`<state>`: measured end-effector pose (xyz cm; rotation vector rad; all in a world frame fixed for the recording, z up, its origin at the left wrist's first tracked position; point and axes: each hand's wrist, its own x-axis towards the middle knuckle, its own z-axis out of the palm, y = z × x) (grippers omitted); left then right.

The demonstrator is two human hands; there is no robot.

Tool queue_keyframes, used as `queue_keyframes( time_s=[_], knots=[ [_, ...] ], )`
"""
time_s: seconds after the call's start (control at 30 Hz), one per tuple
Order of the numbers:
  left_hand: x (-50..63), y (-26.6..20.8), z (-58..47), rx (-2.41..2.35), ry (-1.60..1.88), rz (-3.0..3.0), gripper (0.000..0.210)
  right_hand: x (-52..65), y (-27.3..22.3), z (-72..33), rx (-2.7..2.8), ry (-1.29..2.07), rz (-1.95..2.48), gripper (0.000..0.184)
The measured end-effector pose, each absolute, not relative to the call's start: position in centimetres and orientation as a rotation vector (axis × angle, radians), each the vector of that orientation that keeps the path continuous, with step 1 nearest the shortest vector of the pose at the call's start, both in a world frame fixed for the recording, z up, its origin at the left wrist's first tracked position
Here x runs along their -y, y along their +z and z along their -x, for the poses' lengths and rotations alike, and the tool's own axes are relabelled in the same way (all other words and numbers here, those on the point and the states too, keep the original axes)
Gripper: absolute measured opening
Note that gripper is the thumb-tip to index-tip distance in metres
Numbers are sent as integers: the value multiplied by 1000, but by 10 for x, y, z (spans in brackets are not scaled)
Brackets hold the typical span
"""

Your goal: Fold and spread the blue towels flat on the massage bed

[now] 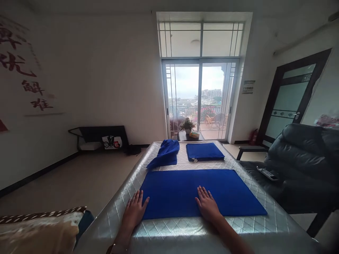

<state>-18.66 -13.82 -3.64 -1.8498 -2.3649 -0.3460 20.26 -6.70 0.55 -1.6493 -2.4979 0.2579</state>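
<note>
A flat blue cloth lies spread as a wide rectangle across the near part of the table. On its left edge rests my left hand, palm down with the fingers stretched out. My right hand lies flat on the cloth near the middle of its front edge, fingers extended. Neither hand grips anything. Beyond the cloth, at the far left, is a crumpled blue cloth. To the right of that sits a neatly folded blue cloth stack with a small white tag at its front edge.
The table has a shiny silver quilted cover. A dark padded armchair stands close on the right, with a remote-like device on it. A potted plant is behind the table, before glass sliding doors. Patterned bedding is at lower left.
</note>
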Motion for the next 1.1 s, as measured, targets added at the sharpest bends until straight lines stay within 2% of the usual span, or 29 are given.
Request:
queue_keyframes(
  time_s=[0.37, 0.7, 1.1],
  knots=[
    [135, -36, 187, 2470, -318, 1802, 79, 56, -14, -299, 2421, 85, 1853, 64],
    [143, -28, 181, 2393, -311, 1827, 67, 57, -21, -302, 2443, 15, 1864, 66],
    [144, -21, 176, 2498, -309, 1800, 75, 49, -35, -310, 2482, -90, 1837, 69]
  ],
)
